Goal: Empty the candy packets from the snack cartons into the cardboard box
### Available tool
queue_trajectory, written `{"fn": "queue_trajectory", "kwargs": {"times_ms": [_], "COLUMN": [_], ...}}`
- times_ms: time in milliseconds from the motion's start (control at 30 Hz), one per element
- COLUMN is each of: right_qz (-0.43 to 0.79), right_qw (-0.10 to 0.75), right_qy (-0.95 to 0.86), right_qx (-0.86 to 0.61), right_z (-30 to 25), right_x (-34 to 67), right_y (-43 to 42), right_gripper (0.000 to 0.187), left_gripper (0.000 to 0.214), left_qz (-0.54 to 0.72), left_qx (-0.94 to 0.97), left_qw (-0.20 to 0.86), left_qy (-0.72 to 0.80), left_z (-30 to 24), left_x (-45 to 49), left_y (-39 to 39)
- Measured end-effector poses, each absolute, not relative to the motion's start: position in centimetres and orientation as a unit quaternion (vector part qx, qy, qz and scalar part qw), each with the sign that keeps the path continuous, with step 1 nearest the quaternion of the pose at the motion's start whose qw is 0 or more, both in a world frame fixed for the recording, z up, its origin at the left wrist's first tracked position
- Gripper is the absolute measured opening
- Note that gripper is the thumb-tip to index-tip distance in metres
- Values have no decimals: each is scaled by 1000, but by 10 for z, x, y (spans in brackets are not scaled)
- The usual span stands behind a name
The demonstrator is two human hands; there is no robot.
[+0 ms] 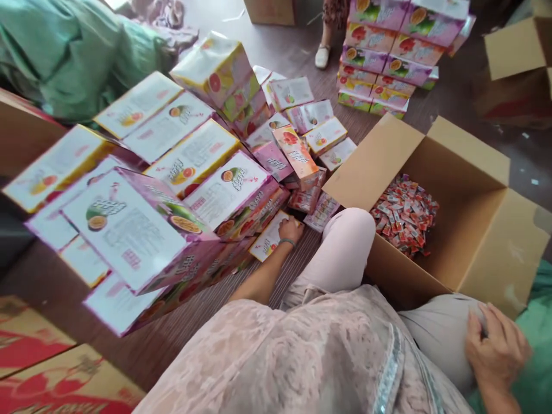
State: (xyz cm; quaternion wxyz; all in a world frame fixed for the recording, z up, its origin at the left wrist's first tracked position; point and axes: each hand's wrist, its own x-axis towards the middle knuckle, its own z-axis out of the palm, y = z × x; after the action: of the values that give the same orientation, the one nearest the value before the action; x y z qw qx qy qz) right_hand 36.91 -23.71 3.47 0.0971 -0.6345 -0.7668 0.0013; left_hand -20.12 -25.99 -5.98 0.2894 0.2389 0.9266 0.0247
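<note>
My left hand [291, 230] is stretched out on the left, its fingers curled at the edge of a small white and yellow carton [271, 237] with a fruit print. That carton lies on the floor beside the big stack of cartons. My right hand [498, 348] rests on my right knee, fingers bent in; a small dark spot shows between thumb and fingers, too unclear to name. Between the two hands stands an open cardboard box [483, 241], and in it is a heap of small red wrapped packets [405, 215].
Stacked fruit-print cartons [129, 230] fill the left side. Smaller cartons [297, 155] lie in a loose pile ahead. Behind them rises a tall carton stack [388, 63], with a person's foot [322, 56] nearby. Another open cardboard box [515, 52] stands far right.
</note>
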Motion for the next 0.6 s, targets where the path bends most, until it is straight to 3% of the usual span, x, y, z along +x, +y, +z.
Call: {"fn": "queue_trajectory", "kwargs": {"times_ms": [233,333,467,600], "right_qz": [-160,-191,-188,-164], "right_qw": [133,137,142,158], "right_qy": [-833,-839,-838,-820], "right_qx": [-513,-491,-493,-524], "right_z": [23,25,17,4], "right_x": [373,367,369,374], "right_y": [-216,-220,-228,-233], "right_gripper": [32,31,28,31], "left_gripper": [87,95,109,94], "left_qz": [195,141,98,134], "left_qx": [286,234,205,197], "left_qw": [63,98,142,131], "left_qy": [936,957,963,962], "left_z": [-17,-8,-12,-14], "left_x": [-199,-219,-245,-244], "left_y": [-113,-49,-24,-36]}}
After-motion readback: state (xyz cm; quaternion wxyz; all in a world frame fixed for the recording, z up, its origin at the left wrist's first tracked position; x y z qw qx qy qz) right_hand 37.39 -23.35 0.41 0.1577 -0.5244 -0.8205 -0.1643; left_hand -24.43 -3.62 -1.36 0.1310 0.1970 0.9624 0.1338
